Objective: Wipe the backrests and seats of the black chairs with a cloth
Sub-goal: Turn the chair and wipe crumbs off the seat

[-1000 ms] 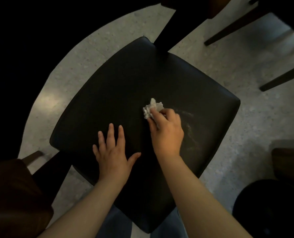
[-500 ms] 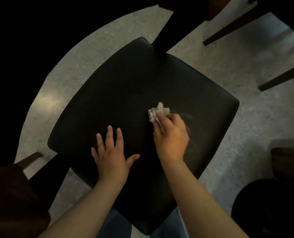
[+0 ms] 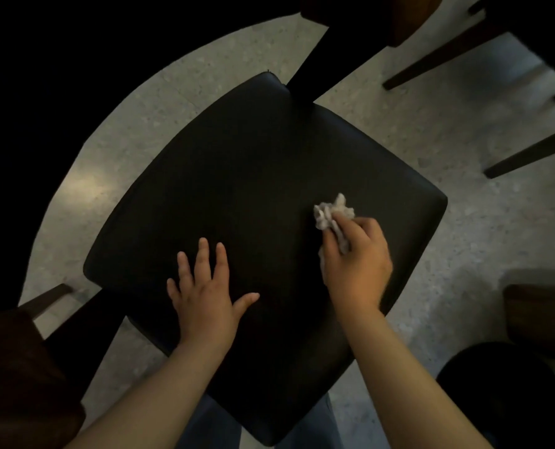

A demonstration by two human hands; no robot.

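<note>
A black padded chair seat [image 3: 243,176] fills the middle of the view, turned like a diamond. My right hand [image 3: 355,257] grips a crumpled white cloth [image 3: 331,213] and presses it on the right part of the seat. My left hand [image 3: 204,286] lies flat on the seat's near left part, fingers spread and straight. The chair's backrest is not visible.
Speckled grey floor [image 3: 431,131] surrounds the seat. Dark chair legs [image 3: 529,153] cross the upper right. A brown wooden piece [image 3: 20,367] sits at lower left, another [image 3: 541,319] at right, and a round black object [image 3: 509,390] at lower right.
My right hand has slid the cloth to the right across the seat. My left hand has stayed flat in about the same place.
</note>
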